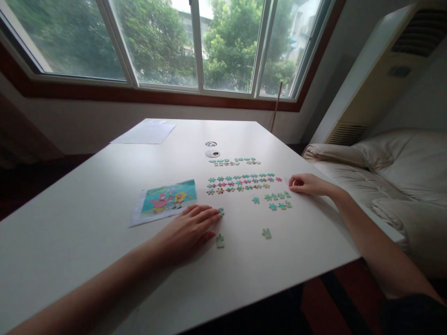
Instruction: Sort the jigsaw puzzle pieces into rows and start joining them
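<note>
My left hand (197,224) lies palm down with its fingers stretched out and the thumb apart. Its fingertips touch a green jigsaw piece (221,212), partly hidden beneath them. Just below the thumb lies a pale green jigsaw piece (220,241). Another green piece (267,233) sits alone to the right. My right hand (304,184) rests on the table by the right ends of the piece rows, its fingers loosely curled, with nothing visible in them. Nearest to it are small rows of green pieces (277,197) and a pink piece (278,179).
Several rows of jigsaw pieces (240,182) spread across the white table (87,204). A printed cartoon picture (169,197) lies left of them. Farther back are two round flat items (212,153) and a white sheet (143,133). A cream sofa (370,172) stands at the right.
</note>
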